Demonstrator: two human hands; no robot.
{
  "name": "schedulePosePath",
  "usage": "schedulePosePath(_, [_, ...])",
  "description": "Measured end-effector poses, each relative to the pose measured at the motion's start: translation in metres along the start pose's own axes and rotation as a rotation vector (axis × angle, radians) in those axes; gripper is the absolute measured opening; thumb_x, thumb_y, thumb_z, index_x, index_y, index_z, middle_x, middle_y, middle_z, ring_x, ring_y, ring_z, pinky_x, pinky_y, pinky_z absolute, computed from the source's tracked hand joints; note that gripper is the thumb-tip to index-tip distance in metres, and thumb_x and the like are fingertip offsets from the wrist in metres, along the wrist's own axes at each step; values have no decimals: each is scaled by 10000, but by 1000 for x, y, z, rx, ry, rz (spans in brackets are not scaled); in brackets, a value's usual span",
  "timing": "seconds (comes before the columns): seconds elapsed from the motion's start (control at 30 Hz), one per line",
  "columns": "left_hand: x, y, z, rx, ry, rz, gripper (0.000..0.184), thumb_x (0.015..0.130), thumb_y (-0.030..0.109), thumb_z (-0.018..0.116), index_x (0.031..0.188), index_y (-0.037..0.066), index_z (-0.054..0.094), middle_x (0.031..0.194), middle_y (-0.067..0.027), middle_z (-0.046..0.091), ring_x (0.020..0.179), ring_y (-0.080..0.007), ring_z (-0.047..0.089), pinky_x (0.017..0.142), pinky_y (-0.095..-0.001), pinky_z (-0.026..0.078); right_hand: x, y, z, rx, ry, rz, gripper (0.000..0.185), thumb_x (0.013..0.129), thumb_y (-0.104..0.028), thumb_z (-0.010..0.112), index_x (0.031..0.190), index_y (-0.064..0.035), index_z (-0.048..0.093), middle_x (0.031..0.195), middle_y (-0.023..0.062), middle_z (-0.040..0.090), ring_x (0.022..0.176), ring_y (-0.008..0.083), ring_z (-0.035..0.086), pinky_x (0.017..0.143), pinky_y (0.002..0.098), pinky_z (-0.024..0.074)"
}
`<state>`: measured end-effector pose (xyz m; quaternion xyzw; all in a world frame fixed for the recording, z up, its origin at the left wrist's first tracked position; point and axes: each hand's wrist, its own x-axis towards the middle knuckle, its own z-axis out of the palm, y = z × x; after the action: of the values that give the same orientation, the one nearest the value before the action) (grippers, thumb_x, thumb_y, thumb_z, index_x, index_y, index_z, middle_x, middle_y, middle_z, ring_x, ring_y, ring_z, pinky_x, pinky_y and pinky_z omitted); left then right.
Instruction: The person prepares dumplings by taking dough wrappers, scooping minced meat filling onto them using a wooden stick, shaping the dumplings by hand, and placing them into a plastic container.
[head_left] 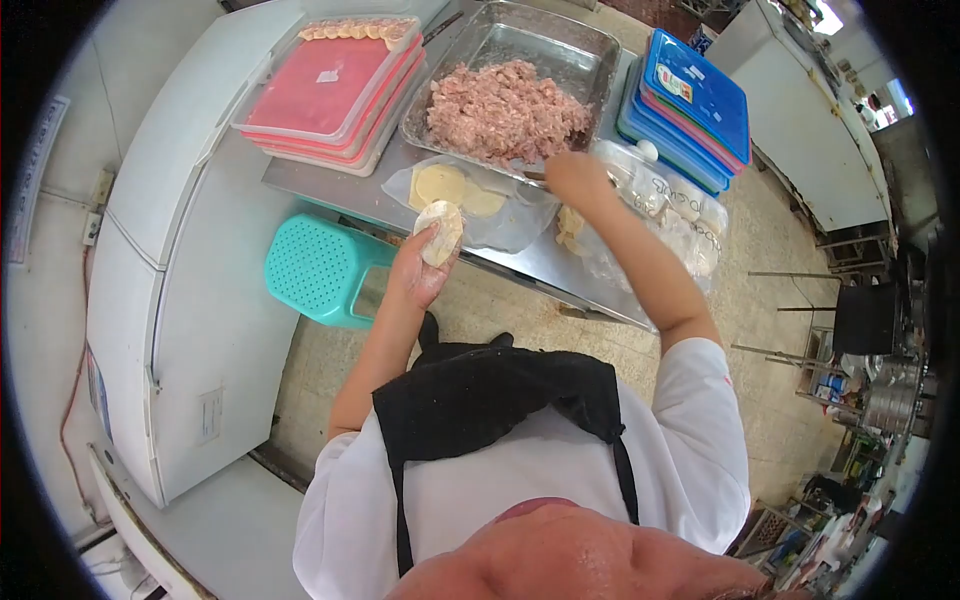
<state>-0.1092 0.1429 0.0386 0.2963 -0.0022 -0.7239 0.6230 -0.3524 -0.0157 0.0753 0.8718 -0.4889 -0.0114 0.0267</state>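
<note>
My left hand holds a pale round dough wrapper, its fingers curled beneath it, just off the table's front edge. My right hand is closed around the handle of a thin utensil at the near edge of a metal tray. Pink ground meat is heaped inside the tray. The utensil's working end is hard to make out. Between my hands, more dough wrappers lie on a clear plastic sheet.
Red-pink lidded containers are stacked at the table's left, and blue-lidded ones at its right. Marked plastic bags with pale contents lie by my right forearm. A teal stool stands below, beside a white refrigerator.
</note>
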Motion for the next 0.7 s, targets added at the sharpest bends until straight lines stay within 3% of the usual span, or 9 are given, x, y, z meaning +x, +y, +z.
schedulePosePath(0.13, [5,12,0,23,33,9,357,924,43,510,1271,-24,463,1248,-174,567,1133,-282,584,935,-381,526,31,-42,18,25,86,-55,197,784,-99,524,769,-2,694,793,191,686,775,326,692,657,430,556])
schedulePosePath(0.23, [14,26,-4,38,58,16,364,927,60,507,1277,-28,454,1249,-182,563,1135,-295,581,942,-397,518,44,-47,22,44,53,-128,230,845,-146,522,808,-16,708,782,186,682,736,327,686,644,438,544])
schedulePosePath(0.33, [39,52,-11,55,36,25,369,939,91,492,1288,-18,447,1238,-185,567,1122,-312,585,941,-418,510,52,-12,63,361,261,-247,280,917,-233,524,856,-42,720,686,146,656,599,273,648,573,411,505])
schedulePosePath(0.43, [69,68,-4,86,15,14,371,960,140,459,1296,-14,445,1259,-181,557,1142,-325,571,970,-441,488,40,-23,21,859,-2,92,408,944,-359,536,811,0,676,595,104,608,533,225,586,544,376,459])
schedulePosePath(0.53, [102,82,25,67,-44,-24,393,980,204,423,1309,-10,440,1281,-178,547,1170,-337,550,1005,-463,455,34,-42,-10,1087,78,358,411,937,-378,573,810,3,663,542,22,504,523,128,495,530,315,415])
schedulePosePath(0.63, [120,86,75,35,-141,-72,452,998,294,367,1323,-15,425,1310,-194,525,1230,-349,501,1052,-490,399,35,-54,-9,1232,189,443,424,942,-398,572,817,-5,670,544,-13,458,538,79,449,523,276,387])
schedulePosePath(0.7, [121,84,109,26,-206,-114,507,1009,371,321,1336,-3,419,1334,-190,506,1265,-347,465,1074,-506,361,37,-61,-6,1169,258,391,374,949,-343,570,934,17,671,630,41,563,611,127,526,588,310,436])
